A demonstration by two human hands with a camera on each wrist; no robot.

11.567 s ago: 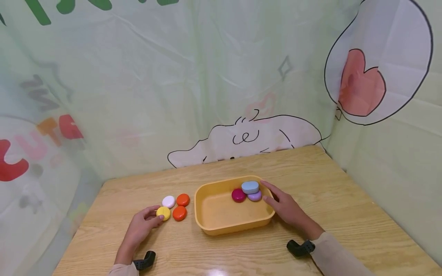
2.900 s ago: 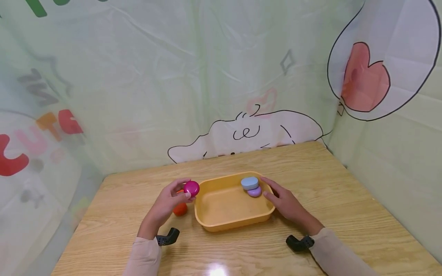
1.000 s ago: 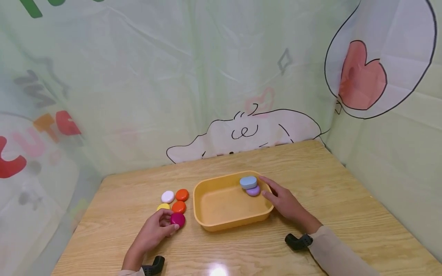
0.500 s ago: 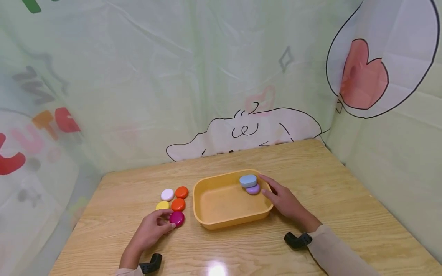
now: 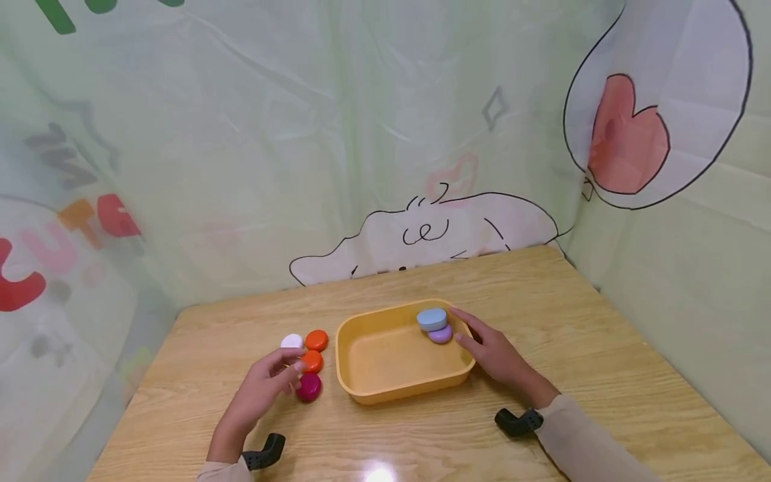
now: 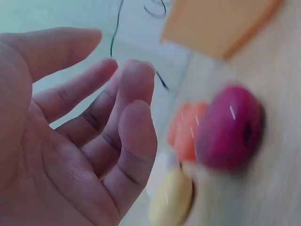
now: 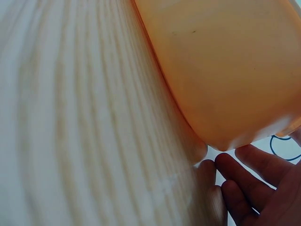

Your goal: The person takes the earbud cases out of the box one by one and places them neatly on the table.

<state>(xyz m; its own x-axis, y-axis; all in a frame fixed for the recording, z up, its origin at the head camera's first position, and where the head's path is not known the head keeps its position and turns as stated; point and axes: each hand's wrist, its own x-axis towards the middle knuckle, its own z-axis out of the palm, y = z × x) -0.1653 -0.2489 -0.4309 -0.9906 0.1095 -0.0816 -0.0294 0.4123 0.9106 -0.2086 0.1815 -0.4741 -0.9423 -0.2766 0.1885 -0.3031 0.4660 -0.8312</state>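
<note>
My left hand [image 5: 260,388] hovers over a group of flattened round beads, its fingers relaxed and apart with nothing between them. Beside its fingertips lies a magenta bead [image 5: 309,387], with a dark hole in its side in the left wrist view. Two orange beads [image 5: 316,340] and a white bead [image 5: 292,341] lie behind it; a yellow bead [image 6: 171,197] is mostly hidden by the hand in the head view. My right hand [image 5: 496,355] rests at the right end of a yellow-orange tray [image 5: 409,387], fingers extended along its outer wall and thumb at the rim.
Inside the tray, at its back right, a light blue oval bead [image 5: 432,319] overlaps a purple bead [image 5: 440,334]. The wooden table [image 5: 385,435] ends at a printed curtain [image 5: 253,167] behind and at the sides.
The magenta bead went from the tray to the table in front of the orange beads; the yellow one was set down earlier. My left hand has just let go and risen. The right hand stayed.
</note>
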